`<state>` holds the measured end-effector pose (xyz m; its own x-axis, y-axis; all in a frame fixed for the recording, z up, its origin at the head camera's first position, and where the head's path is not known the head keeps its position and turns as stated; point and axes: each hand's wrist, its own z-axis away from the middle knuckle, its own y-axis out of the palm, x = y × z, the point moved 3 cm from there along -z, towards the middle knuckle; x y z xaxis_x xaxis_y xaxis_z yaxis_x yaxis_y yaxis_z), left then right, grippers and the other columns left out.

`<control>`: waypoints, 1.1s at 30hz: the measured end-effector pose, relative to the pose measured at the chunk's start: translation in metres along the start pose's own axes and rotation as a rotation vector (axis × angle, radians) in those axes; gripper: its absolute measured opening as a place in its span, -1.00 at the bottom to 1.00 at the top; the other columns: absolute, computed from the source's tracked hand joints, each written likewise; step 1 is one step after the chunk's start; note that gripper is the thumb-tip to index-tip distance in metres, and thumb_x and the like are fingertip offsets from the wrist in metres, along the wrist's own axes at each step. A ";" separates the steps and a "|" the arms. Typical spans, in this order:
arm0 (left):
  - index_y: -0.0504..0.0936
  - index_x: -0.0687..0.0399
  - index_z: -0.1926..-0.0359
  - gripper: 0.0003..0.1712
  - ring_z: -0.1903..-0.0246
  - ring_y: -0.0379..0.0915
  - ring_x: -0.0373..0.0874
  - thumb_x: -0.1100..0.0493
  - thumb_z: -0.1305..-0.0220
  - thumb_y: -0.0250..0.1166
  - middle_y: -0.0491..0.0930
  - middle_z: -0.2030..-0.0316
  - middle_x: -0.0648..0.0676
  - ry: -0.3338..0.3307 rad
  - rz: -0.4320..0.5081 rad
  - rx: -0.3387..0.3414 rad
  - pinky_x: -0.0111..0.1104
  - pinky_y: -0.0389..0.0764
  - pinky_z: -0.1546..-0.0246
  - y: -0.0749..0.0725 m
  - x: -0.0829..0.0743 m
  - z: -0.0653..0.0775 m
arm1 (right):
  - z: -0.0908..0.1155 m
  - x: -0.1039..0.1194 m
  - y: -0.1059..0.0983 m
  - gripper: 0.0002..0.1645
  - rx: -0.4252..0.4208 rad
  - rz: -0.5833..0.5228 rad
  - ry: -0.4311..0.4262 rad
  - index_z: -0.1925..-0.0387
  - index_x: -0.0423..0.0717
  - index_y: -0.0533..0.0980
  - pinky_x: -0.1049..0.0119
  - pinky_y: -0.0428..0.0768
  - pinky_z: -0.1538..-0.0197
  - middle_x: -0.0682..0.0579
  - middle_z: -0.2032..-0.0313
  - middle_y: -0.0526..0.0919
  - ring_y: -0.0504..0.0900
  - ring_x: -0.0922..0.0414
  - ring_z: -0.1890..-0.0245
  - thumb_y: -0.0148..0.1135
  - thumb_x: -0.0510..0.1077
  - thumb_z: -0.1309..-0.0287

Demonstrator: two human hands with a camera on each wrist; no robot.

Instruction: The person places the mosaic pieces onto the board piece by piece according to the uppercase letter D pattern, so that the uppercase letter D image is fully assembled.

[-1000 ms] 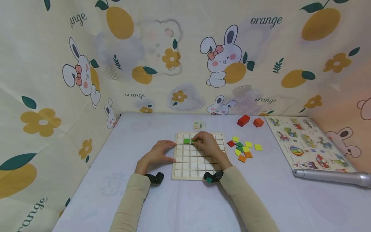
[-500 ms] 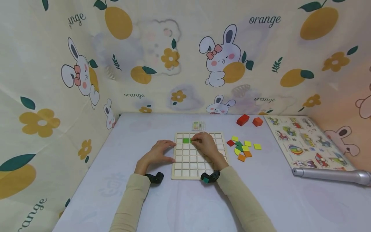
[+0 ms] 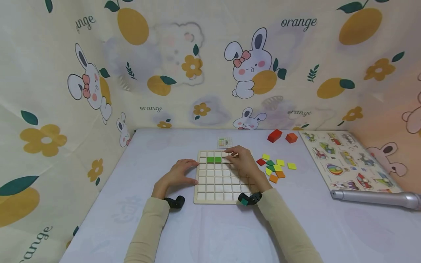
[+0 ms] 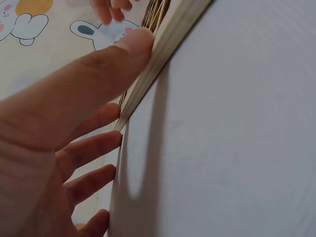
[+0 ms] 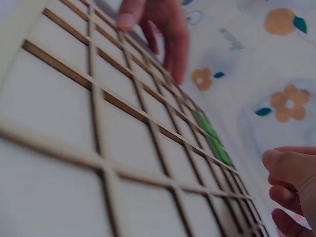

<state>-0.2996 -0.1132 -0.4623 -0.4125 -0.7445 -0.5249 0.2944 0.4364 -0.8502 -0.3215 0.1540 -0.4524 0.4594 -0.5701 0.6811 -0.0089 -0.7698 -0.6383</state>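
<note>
A wooden grid board [image 3: 210,186] lies on the table with two green square tiles [image 3: 214,159] side by side in its second row from the far edge. My left hand [image 3: 179,171] rests against the board's left edge. In the left wrist view its thumb [image 4: 133,44] and fingertips touch the wooden rim, spread apart. Over the board's far right part hovers my right hand [image 3: 243,160], fingers loosely bent. The right wrist view shows this right hand [image 5: 294,182] raised off the grid, nothing seen between thumb and fingers.
Several loose tiles [image 3: 277,168], yellow, green, orange and red, lie right of the board. Behind it is a small pattern card [image 3: 224,142]. Two red-orange blocks [image 3: 275,136] stand at the back, a picture puzzle board [image 3: 348,160] and a silver tube [image 3: 375,198] at the right.
My right hand has let go of the second green tile, now in its cell beside the first, and drawn back to the right. The left hand stays at the board's edge.
</note>
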 end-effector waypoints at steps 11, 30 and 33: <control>0.40 -0.11 -0.25 -0.19 -0.33 0.01 0.07 -0.12 0.06 0.45 0.26 -0.30 0.09 -0.029 0.021 0.001 0.01 0.09 -0.31 0.002 0.004 0.001 | 0.019 -0.023 -0.048 -0.70 -0.023 0.033 0.108 0.06 -0.14 0.58 0.12 0.56 0.09 -0.09 0.13 0.60 0.52 0.04 0.19 0.25 -0.24 -0.14; 0.38 -0.09 -0.26 -0.18 -0.34 -0.01 0.06 -0.11 0.04 0.44 0.25 -0.31 0.08 -0.001 0.024 0.010 0.00 0.06 -0.32 0.001 0.004 0.001 | 0.038 -0.081 -0.093 -0.62 0.100 0.257 0.376 -0.04 -0.18 0.53 -0.03 0.49 -0.06 -0.20 0.02 0.51 0.42 -0.10 0.04 0.22 -0.19 -0.18; 0.38 -0.11 -0.27 -0.18 -0.34 -0.01 0.04 -0.11 0.05 0.45 0.24 -0.31 0.07 -0.020 0.027 0.011 0.00 0.06 -0.32 0.000 0.003 0.001 | 0.036 -0.085 -0.095 -0.61 0.131 0.250 0.402 -0.04 -0.16 0.53 -0.02 0.48 -0.08 -0.18 0.01 0.51 0.41 -0.09 0.03 0.23 -0.15 -0.18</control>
<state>-0.3000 -0.1159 -0.4637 -0.3875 -0.7424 -0.5466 0.3143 0.4510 -0.8354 -0.3276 0.2860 -0.4627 0.0779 -0.8183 0.5694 0.0489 -0.5674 -0.8220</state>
